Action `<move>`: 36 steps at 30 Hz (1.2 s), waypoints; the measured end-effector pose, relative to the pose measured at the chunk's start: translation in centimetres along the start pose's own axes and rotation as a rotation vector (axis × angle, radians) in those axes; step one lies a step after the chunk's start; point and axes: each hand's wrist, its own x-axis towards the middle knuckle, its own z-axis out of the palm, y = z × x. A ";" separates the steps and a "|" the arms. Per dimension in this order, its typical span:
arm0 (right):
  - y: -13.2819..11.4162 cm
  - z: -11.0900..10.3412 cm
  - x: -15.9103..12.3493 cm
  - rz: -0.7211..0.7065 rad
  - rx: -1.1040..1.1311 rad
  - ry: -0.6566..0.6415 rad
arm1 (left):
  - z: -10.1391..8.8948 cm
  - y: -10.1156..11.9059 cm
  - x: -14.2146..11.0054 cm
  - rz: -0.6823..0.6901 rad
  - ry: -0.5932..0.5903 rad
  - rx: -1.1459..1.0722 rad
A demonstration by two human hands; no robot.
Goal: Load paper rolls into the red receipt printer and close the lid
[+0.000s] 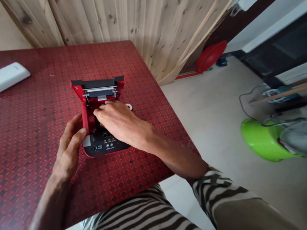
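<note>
A small red and black printer [102,147] sits in the middle of the red patterned table [24,140], its lid [98,88] tipped up and back. My right hand [119,123] lies over the open compartment with its fingers reaching inside; what they touch is hidden. My left hand [70,147] rests against the printer's left side, thumb and fingers on the casing. A small white roll or ring [129,106] peeks out just beyond my right hand, beside the printer.
A white power bank [3,78] lies at the table's far left. Wooden panelling [134,20] stands behind the table. On the floor to the right are a green fan base [263,141], a cable and a red dish [211,54]. My striped trousers [141,220] are below.
</note>
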 end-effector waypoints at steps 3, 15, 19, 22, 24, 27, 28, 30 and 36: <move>0.0 -0.3 1.2 -0.004 -0.017 -0.058 | 0.2 -0.6 0.0 -0.017 0.001 0.036; 0.9 -0.3 0.7 -0.010 -0.020 -0.024 | 0.6 0.1 0.0 -0.054 0.033 0.168; 1.3 -0.7 0.9 -0.053 -0.002 -0.066 | 0.7 0.1 0.0 -0.021 0.032 0.178; 1.3 -0.6 0.9 -0.055 0.011 -0.063 | 0.7 0.0 0.1 -0.030 0.027 0.181; 1.1 -0.3 0.8 -0.044 0.021 -0.037 | 0.6 -0.1 0.1 -0.042 0.027 0.158; 0.6 0.0 0.5 -0.010 0.025 -0.004 | 0.6 -0.3 0.1 -0.051 0.036 0.140; 0.4 0.0 0.5 0.001 0.022 0.002 | 0.7 -0.3 0.1 -0.049 0.037 0.140; 0.1 0.0 0.4 0.016 0.021 0.011 | 0.7 -0.3 0.1 -0.036 0.034 0.141; -0.6 -0.2 1.0 0.076 0.024 -0.027 | 0.7 -0.3 0.1 -0.028 0.032 0.146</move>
